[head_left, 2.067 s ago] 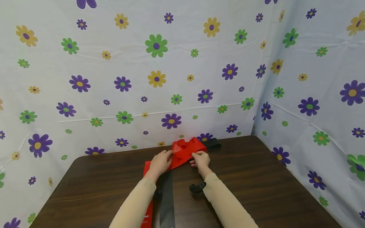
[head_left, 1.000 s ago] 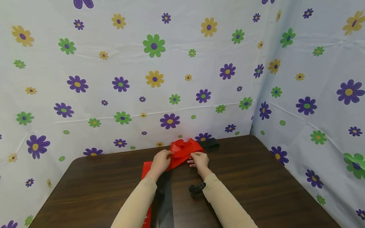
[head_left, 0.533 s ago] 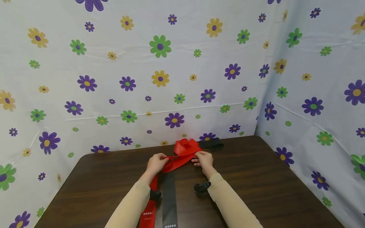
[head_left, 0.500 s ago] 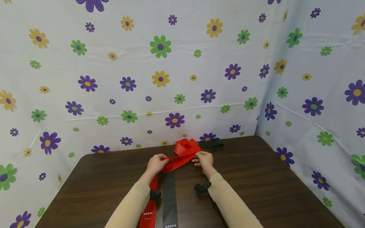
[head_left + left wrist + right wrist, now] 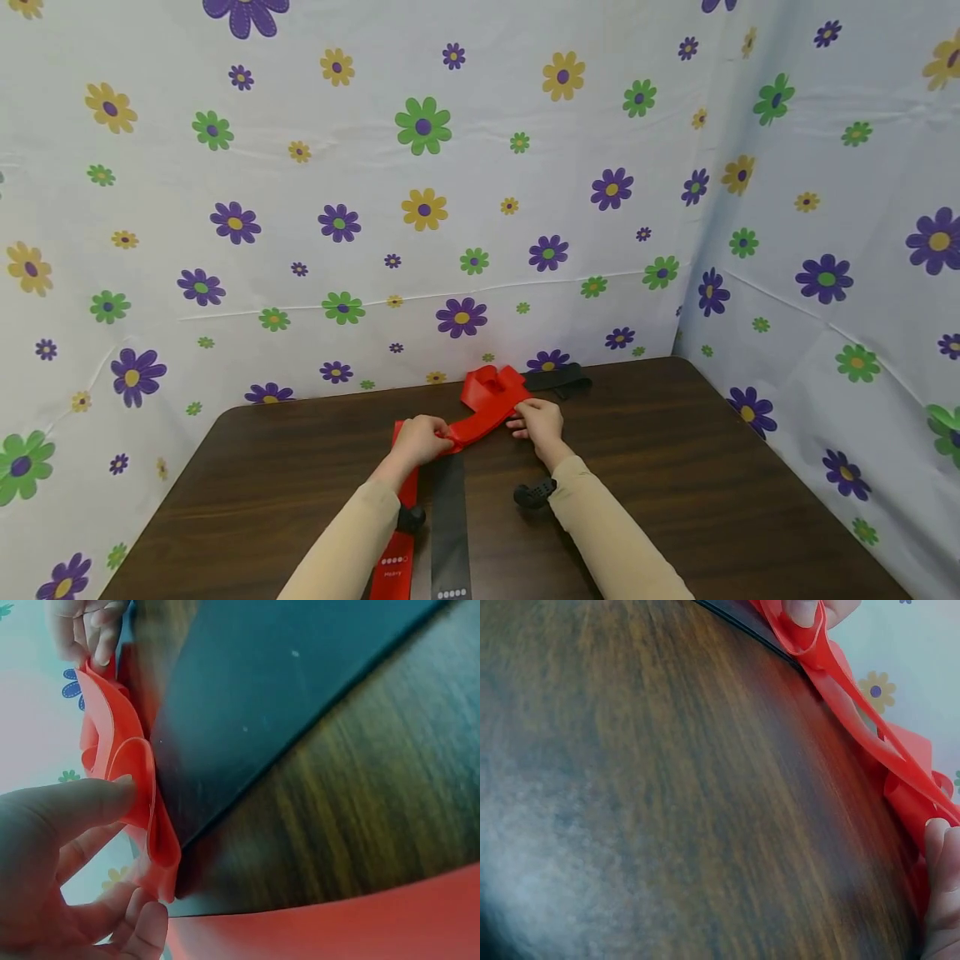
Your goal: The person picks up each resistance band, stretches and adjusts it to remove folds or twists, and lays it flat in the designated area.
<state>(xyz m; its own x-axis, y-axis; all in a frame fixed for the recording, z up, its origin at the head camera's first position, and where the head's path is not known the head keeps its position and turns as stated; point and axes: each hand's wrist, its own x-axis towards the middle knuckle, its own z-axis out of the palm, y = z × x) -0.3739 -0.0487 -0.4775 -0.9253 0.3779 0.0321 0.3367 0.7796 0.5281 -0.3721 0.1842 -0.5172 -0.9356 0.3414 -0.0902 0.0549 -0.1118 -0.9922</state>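
The red resistance band (image 5: 491, 415), printed "Heavy" on its near length, lies along the counter (image 5: 652, 475) and angles to the back, where it bunches into loose loops near the floral cloth (image 5: 420, 250). The left hand (image 5: 422, 439) pinches a fold of it between thumb and fingers; the right hand (image 5: 538, 422) pinches it farther along, just beside the loops. It looks light, soft and thin, likely to curl and flop wherever it is not supported, and probably slightly grippy rather than slick; it should not break if dropped. A grip across its full width, at a fold or flat edge, should keep it from twisting. The black resistance band (image 5: 450, 525) runs underneath, so fingertips could catch both layers. The back edge and cloth leave little room beyond the loops, while the counter extends widely to either side of the forearms
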